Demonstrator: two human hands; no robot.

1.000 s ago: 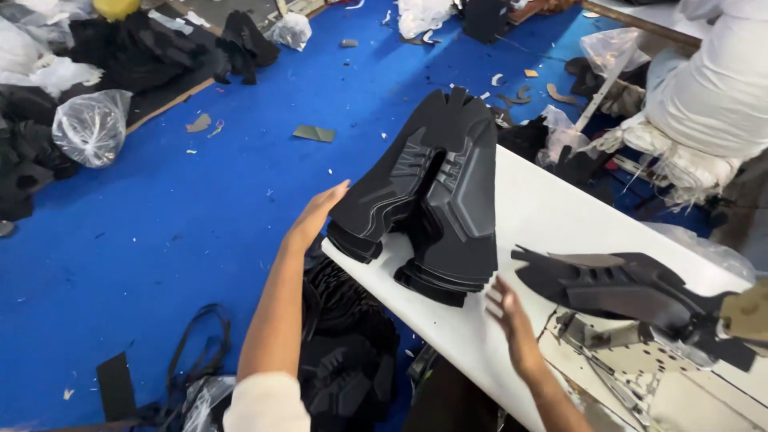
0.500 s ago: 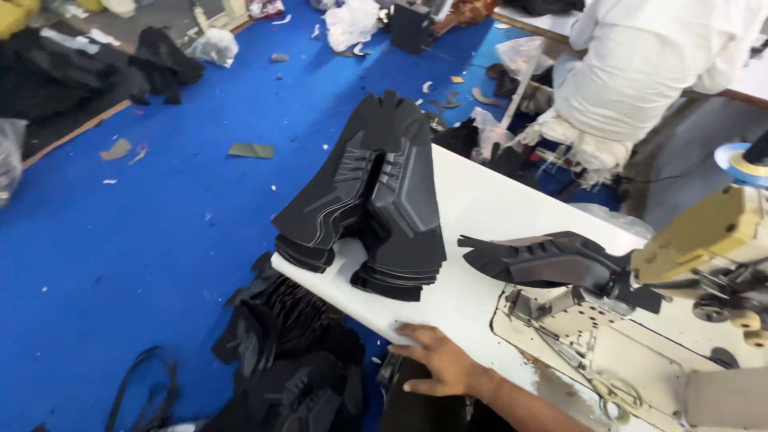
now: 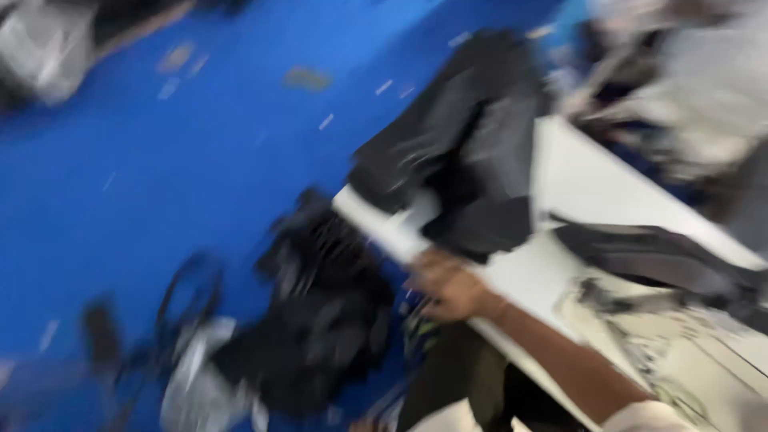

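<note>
A bright blue floor fills the left of a heavily blurred view, and a white tabletop slants across the right. The right hand is seen resting at the tabletop's near edge; whether its fingers are curled or spread cannot be told through the blur, and nothing can be made out in its grip. Just beyond it lies a stack of black shoe uppers (overhanging the tabletop's left corner). A single black upper lies to the right. Dark pieces are heaped on the floor below.
</note>
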